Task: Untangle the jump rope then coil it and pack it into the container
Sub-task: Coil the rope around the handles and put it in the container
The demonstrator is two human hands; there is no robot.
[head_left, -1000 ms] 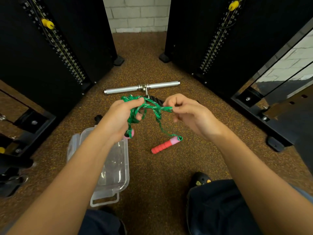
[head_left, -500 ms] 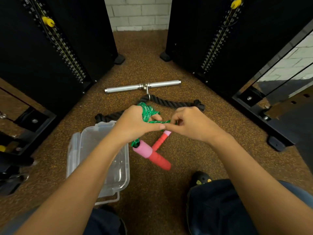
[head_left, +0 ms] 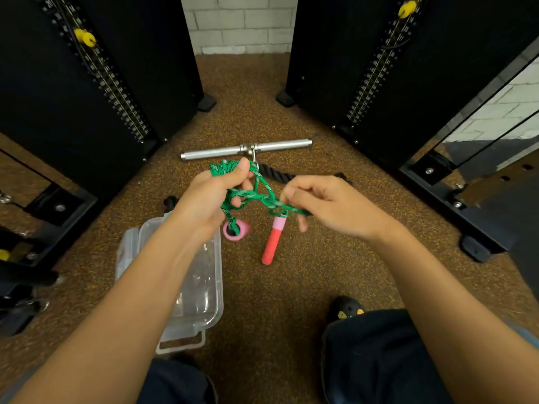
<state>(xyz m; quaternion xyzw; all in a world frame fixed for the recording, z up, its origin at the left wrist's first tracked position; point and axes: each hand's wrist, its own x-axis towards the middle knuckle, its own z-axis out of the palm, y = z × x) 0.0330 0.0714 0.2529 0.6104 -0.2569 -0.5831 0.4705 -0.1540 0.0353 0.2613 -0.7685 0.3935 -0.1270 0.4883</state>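
Observation:
The green braided jump rope (head_left: 256, 196) is bunched in loops around my left hand (head_left: 210, 199), whose thumb presses the strands at the top. My right hand (head_left: 323, 202) pinches a strand of the rope stretched between both hands. One red and pink handle (head_left: 272, 242) hangs down from the rope below my right fingers. The other handle (head_left: 236, 230) dangles under my left hand, its pink end facing me. The clear plastic container (head_left: 201, 298) lies open on the floor below my left forearm.
A steel cable bar (head_left: 248, 148) and a black thick rope attachment (head_left: 277, 173) lie on the speckled floor beyond my hands. Black weight-stack machines (head_left: 96, 83) stand left and right. My knees and a black shoe (head_left: 347, 310) are at the bottom.
My hands rose and moved apart, stretching a strand between them. The handle that pointed toward me now hangs vertical below my right hand, and the second handle swung under my left hand.

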